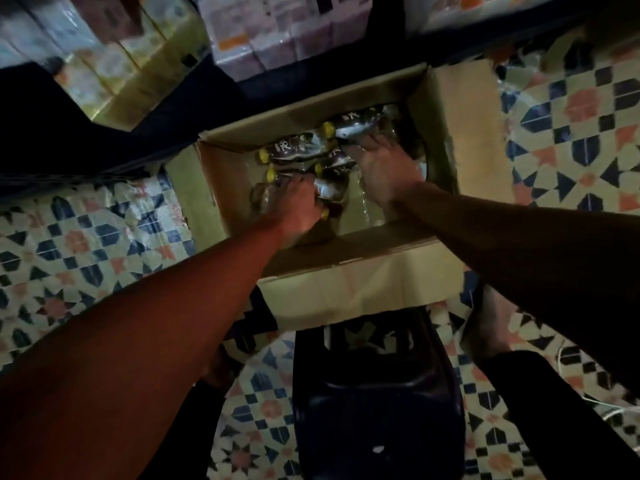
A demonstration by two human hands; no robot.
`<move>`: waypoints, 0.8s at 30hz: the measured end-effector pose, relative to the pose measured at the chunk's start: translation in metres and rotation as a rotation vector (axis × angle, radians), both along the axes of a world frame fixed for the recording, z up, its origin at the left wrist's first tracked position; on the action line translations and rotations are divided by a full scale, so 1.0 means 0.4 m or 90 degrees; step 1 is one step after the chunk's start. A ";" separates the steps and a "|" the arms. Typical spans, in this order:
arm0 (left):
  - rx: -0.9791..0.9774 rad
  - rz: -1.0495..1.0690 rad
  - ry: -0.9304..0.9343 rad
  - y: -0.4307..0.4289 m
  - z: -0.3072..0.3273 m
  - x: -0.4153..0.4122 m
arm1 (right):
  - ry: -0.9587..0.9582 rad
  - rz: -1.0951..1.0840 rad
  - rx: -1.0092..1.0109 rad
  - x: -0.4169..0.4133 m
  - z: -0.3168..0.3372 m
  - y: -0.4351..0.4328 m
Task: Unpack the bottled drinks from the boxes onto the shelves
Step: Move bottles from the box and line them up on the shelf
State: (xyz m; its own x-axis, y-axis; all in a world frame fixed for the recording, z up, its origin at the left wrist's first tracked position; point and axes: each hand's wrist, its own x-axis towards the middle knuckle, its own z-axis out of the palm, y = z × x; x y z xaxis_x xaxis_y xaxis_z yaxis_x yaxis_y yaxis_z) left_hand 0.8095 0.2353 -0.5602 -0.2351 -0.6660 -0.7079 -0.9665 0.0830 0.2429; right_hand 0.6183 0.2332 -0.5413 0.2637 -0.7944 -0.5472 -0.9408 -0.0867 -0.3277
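Bottles, dark and yellow-capped, lie sideways in a box.

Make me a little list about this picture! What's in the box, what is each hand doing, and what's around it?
box: open cardboard box, flaps folded out
inside: bottles with yellow caps, lying on their sides
left hand: left hand inside the box, fingers curled round one bottle
right hand: right hand inside the box, fingers straight and spread over the bottles
behind the box: stacked packs on a shelf
floor: patterned tiles
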 end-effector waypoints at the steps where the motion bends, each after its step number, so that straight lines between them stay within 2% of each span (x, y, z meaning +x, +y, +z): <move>1: -0.004 0.002 -0.004 -0.005 -0.020 0.005 | 0.020 0.015 -0.011 0.005 -0.022 -0.008; 7: -0.065 -0.004 -0.039 -0.018 -0.106 0.061 | 0.134 0.086 -0.059 0.021 -0.097 -0.023; 9: -0.085 0.048 -0.047 -0.010 -0.120 0.082 | 0.149 0.093 -0.076 0.017 -0.104 -0.029; 11: -0.053 0.106 -0.070 -0.001 -0.129 0.100 | 0.124 0.084 -0.088 0.014 -0.095 -0.037; 14: -0.048 0.010 -0.131 0.030 -0.124 0.114 | 0.058 0.057 -0.031 0.025 -0.075 -0.048; 15: -0.080 -0.026 -0.130 0.046 -0.120 0.118 | 0.002 0.000 0.023 0.027 -0.076 -0.050; 18: -0.126 -0.122 -0.156 0.088 -0.107 0.124 | -0.238 -0.281 0.238 0.015 -0.066 -0.046; 21: -0.122 -0.197 -0.198 0.091 -0.111 0.131 | -0.353 -0.492 0.400 0.008 -0.069 0.002; 24: -0.124 -0.216 -0.194 0.074 -0.118 0.138 | -0.407 -0.680 0.527 -0.001 -0.088 0.059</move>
State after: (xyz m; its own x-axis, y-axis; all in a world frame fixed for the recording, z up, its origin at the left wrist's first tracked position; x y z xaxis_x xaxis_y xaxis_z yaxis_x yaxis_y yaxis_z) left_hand 0.8647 0.2648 -0.6073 -0.2639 -0.7139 -0.6486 -0.9017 0.4213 -0.0969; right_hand 0.6180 0.2569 -0.5765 0.1359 -0.2921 -0.9467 -0.1210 0.9435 -0.3085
